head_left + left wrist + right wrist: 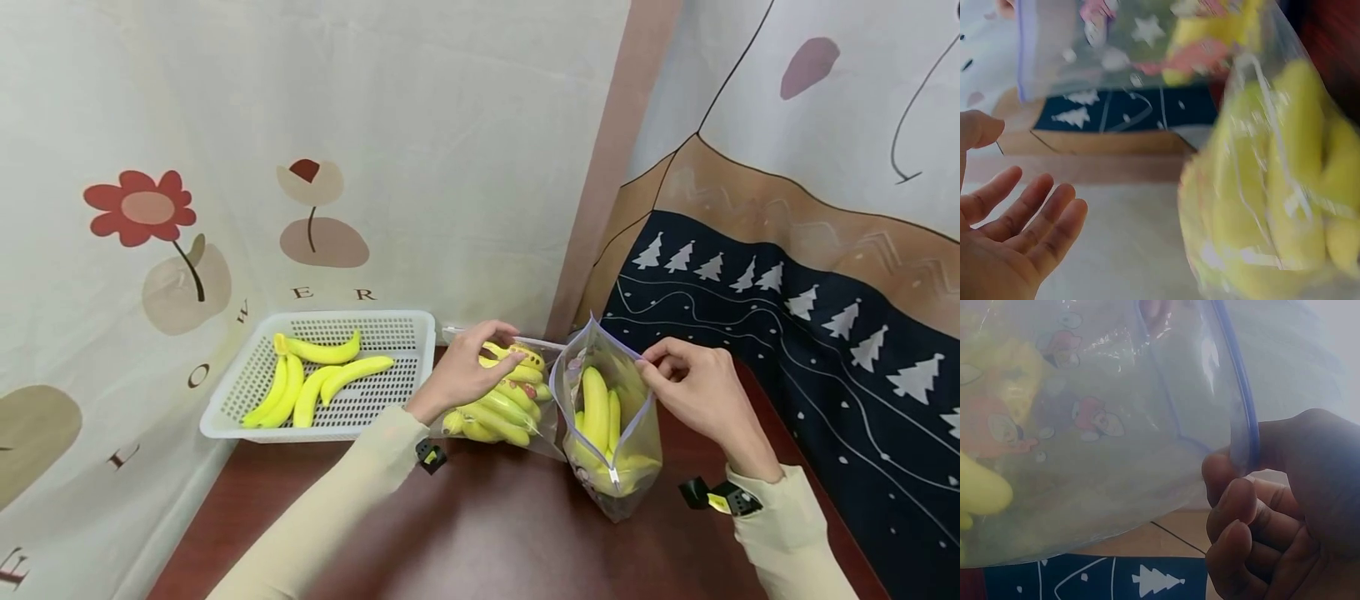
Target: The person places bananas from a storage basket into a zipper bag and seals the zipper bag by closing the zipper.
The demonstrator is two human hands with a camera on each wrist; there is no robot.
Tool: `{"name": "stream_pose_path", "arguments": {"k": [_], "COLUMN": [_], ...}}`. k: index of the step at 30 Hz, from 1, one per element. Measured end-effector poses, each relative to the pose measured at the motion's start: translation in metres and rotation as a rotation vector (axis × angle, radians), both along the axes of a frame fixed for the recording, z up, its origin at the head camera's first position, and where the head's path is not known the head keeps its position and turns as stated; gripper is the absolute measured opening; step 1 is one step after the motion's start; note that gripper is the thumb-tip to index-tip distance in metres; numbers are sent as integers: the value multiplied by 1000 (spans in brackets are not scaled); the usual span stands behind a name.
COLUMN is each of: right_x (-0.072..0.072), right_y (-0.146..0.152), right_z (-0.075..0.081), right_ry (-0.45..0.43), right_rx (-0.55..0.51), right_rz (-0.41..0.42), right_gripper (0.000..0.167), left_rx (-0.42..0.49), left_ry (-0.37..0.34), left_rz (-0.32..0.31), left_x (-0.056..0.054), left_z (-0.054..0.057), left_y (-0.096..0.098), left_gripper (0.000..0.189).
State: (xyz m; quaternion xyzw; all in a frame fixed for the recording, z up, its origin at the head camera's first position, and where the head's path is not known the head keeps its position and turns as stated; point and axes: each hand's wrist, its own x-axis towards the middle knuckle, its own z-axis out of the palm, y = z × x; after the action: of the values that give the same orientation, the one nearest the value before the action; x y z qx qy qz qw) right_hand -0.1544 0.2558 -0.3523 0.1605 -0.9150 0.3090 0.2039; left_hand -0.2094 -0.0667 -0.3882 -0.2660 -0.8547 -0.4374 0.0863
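Observation:
My right hand [693, 392] pinches the purple zip edge of a clear zip bag [648, 462], whose mouth is spread wide. Several bananas [596, 408] are inside it, and cartoon prints show on its plastic in the right wrist view. My left hand [472, 367] holds nothing, its fingers parted and loosely bent, above a second clear bag packed with bananas [487, 417]. In the left wrist view that packed bag [1272, 187] appears beside the left hand [1016, 231], apart from its fingers.
A white perforated basket [416, 333] at the back left holds several loose bananas [356, 375]. Both bags and the basket stand on a dark red table [480, 533]. Printed cloths [450, 167] hang behind the table and along its right side.

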Motion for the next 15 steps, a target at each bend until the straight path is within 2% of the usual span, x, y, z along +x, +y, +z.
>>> {"name": "stream_pose_path", "arguments": {"k": [3, 8, 11, 15], "right_x": [0, 0, 0, 0], "right_y": [0, 1, 1, 1], "right_z": [0, -1, -1, -1], "right_ry": [7, 16, 22, 30], "right_rx": [1, 4, 6, 7], "right_rz": [3, 8, 11, 21], "right_gripper": [7, 7, 7, 7], "left_rx": [-88, -206, -277, -347], "left_ry": [22, 32, -6, -82], "left_rz": [20, 17, 19, 57], "left_x": [-6, -18, -24, -32], "left_z": [-5, -13, -17, -22], "left_y": [-12, -36, -51, -71], "left_gripper": [37, 43, 46, 49]}}
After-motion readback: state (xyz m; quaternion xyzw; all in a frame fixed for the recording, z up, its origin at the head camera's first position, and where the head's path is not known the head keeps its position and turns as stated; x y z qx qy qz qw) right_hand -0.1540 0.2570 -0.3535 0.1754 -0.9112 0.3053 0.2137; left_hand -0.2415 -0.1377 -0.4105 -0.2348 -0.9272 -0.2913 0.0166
